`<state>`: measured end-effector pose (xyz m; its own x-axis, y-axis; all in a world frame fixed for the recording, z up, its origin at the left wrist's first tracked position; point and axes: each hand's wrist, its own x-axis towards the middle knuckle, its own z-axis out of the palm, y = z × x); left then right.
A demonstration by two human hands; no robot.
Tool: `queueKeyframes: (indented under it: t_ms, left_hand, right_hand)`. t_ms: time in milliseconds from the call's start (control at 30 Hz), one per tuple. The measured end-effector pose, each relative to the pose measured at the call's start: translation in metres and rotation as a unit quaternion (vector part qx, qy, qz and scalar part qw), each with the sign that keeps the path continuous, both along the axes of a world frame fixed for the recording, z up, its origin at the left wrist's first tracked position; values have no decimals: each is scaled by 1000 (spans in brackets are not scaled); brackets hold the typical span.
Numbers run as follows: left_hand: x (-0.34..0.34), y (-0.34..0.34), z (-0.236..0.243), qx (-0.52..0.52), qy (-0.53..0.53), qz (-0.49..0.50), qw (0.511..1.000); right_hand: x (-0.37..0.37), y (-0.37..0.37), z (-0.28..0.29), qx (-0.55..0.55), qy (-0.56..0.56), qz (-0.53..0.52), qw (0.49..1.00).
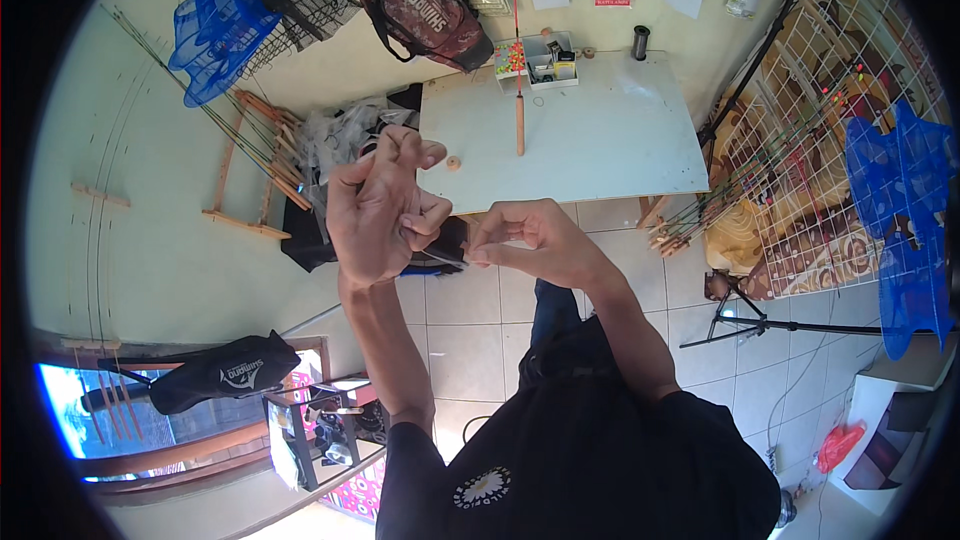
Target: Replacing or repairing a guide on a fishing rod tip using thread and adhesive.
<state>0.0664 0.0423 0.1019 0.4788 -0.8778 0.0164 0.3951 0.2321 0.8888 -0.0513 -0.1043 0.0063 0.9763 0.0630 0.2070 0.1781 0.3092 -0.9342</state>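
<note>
My left hand (385, 205) is raised in the middle of the view, palm turned up and fingers curled in. Whatever those fingers hold is too fine to make out. To its right, my right hand (540, 245) is closed in a pinch, thumb and forefinger together, pointing toward the left hand. If a thin thing is between these fingertips, it does not show clearly. Beyond both hands, a slim red fishing rod (520, 125) with a cork handle lies on a pale table (620, 140). A small round cork-coloured piece (453, 163) rests near the table's left edge.
At the table's back are a white divided box (567, 43) with small items and a black spool (640, 43). Rods lean on a white wire rack (850, 150) at right. A black tripod (745, 315) stands on the tiled floor. A camouflage bag (415, 5) hangs at the wall.
</note>
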Motion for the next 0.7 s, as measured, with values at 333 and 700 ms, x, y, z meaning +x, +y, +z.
queueKeyframes:
  t_ms: [333,700]
  left_hand:
    - [13,22,2,-56,-21,45,997]
    - [10,23,11,-123,-91,122,981]
  right_hand:
    - [-11,-18,4,108,40,0,993]
    - [-14,-20,5,33,53,-54,997]
